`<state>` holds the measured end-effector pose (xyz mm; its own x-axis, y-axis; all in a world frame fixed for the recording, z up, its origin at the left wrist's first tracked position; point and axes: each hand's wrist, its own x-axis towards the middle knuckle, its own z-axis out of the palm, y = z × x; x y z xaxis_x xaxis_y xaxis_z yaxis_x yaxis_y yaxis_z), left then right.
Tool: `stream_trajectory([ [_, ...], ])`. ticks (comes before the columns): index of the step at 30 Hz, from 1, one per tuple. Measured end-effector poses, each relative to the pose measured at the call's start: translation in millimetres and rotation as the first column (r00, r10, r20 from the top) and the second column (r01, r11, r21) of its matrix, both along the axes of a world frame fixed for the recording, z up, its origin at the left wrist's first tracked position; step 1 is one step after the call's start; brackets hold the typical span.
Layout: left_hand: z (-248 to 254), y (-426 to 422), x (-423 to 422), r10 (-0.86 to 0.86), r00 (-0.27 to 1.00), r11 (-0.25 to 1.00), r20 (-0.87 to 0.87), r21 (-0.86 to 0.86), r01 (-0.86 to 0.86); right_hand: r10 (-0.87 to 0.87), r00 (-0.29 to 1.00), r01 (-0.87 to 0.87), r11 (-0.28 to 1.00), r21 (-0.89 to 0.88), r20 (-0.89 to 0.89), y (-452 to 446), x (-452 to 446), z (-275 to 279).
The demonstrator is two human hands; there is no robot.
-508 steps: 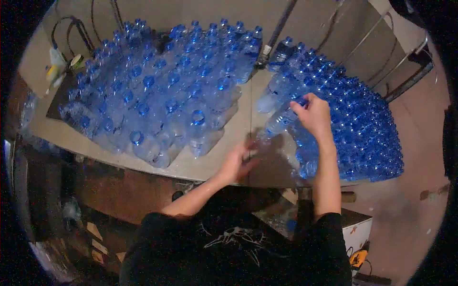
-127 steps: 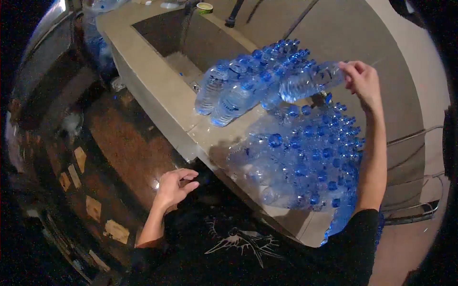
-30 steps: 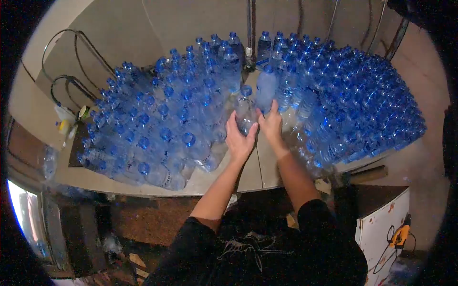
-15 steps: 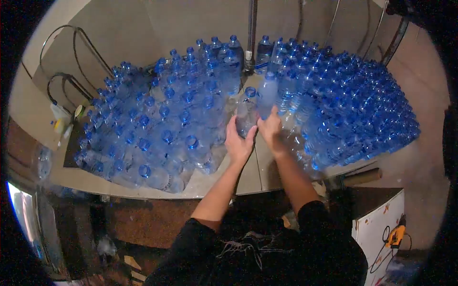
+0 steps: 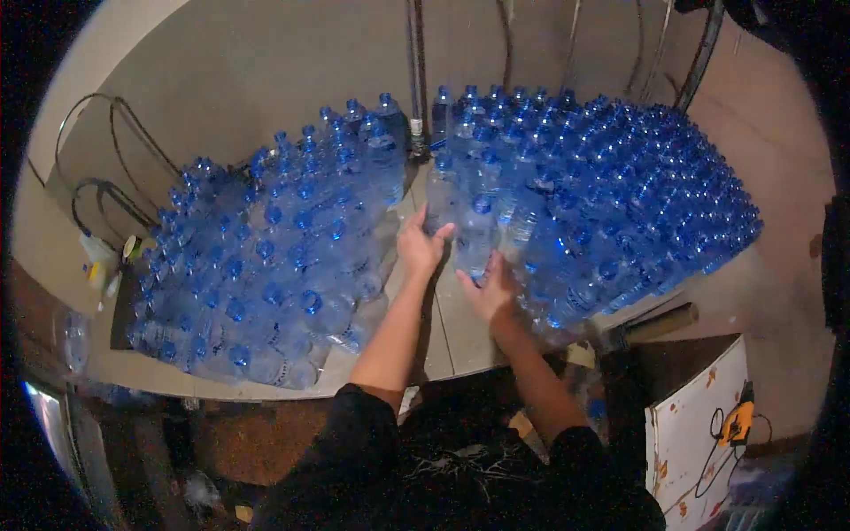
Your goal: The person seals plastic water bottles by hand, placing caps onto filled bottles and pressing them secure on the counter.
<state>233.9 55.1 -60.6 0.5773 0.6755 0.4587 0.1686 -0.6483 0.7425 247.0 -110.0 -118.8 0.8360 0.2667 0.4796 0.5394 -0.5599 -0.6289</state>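
clear plastic was grasped low down by the right hand (image 5: 490, 290), its thumb and fingers set about the foot of the nearer bottle (image 5: 476, 234). the rear bottle (image 5: 441, 195), just beyond, was flanked near its base by the curved left hand (image 5: 422, 245); whether it was gripped could not be told. blue-topped bottles (image 5: 266, 265) were crowded leftward on the counter (image 5: 452, 332), a bare strip being left between, and a denser cluster (image 5: 637, 195) was packed rightward. behind them, a dark pipe (image 5: 417, 80) was seen upright; below, at right, a white panel (image 5: 695, 434) was marked by brown spots.

the hands (image 5: 420, 249) partly hide two blurred bottles (image 5: 476, 232); the black shirt (image 5: 505, 491) is cut off below.
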Motion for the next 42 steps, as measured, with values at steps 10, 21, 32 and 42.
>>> stream_trajectory([
  [10,13,1,-3,-0.077,0.997,0.994,0.002,-0.083,0.077,-0.01,0.988,0.025,0.995,0.097,-0.151,-19,-35,178],
  [21,29,-42,-141,-0.226,0.974,0.92,-0.003,-0.328,0.213,0.182,0.983,-0.159,0.91,-0.383,0.025,6,17,232],
  [32,9,0,-432,-0.161,0.984,0.807,-0.07,-0.583,0.091,0.35,0.858,-0.311,0.936,-0.164,0.375,95,-49,424],
  [42,25,88,-544,0.412,0.902,0.817,-0.129,-0.387,-0.428,0.798,0.602,-0.791,0.592,-0.154,-0.02,327,-181,463],
])
